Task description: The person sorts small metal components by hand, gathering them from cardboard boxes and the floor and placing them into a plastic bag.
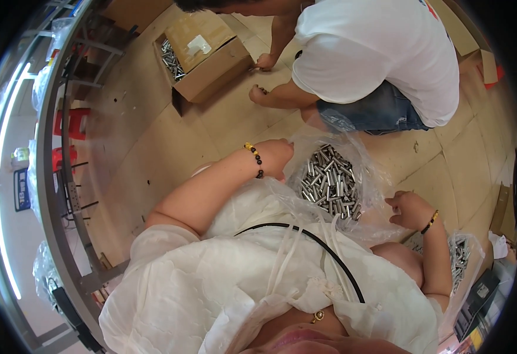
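Head view: clear crinkly plastic bag point(374, 172) of short, smooth, shiny metal cylinders point(330, 183) lies between the 2 hands. Left hand point(276, 157) at the bag's left edge, right hand point(410, 210) with bent fingers by its right edge; can't tell if either pinches plastic. Matte brown cardboard box point(214, 69) beyond.

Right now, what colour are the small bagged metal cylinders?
The metal cylinders are silver; see the head view.

Metal pins point(331, 182) silver; bracelets point(257, 157) black and gold; carton point(218, 72) brown.
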{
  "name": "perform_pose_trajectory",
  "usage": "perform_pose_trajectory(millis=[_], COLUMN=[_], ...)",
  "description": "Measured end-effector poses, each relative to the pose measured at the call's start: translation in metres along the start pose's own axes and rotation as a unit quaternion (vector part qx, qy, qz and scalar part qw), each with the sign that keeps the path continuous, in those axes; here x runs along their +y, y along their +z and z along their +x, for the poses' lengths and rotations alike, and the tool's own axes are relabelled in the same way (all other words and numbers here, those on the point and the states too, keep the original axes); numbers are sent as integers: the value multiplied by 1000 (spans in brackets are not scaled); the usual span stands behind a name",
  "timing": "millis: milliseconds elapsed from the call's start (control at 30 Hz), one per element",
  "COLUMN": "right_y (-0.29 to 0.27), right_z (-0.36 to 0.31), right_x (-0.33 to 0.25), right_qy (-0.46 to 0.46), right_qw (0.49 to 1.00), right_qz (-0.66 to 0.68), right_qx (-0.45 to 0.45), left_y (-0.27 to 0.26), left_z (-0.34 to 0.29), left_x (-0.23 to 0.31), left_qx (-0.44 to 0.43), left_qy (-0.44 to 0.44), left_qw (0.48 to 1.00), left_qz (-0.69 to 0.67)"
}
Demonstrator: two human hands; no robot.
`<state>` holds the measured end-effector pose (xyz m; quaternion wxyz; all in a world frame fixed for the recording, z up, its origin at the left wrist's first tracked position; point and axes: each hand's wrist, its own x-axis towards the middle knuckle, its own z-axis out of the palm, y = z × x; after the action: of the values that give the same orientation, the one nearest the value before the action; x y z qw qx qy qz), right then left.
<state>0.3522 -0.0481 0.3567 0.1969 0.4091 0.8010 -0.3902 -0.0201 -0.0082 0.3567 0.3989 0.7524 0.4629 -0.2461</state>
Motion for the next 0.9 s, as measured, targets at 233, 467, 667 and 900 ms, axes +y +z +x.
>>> perform_pose_trajectory(millis=[233, 467, 667, 900], right_y=[1, -1, -2, -3], right_z=[-3, -5, -6, -4], right_x=[4, 0, -3, -4], right_qy=[-3, 11, 15, 1], right_qw=[1000, 999, 999, 1000], right_qz=[-2, 23, 19, 2], right_qx=[23, 30, 25, 10], left_y=[-1, 5, -2, 5], left_z=[-3, -1, -5, -3], left_x=[1, -5, 4, -3], left_qx=[6, 26, 5, 34], left_qy=[-6, 8, -10, 10], left_qw=[1000, 1000, 1000, 999], left_qz=[1, 8, -13, 8])
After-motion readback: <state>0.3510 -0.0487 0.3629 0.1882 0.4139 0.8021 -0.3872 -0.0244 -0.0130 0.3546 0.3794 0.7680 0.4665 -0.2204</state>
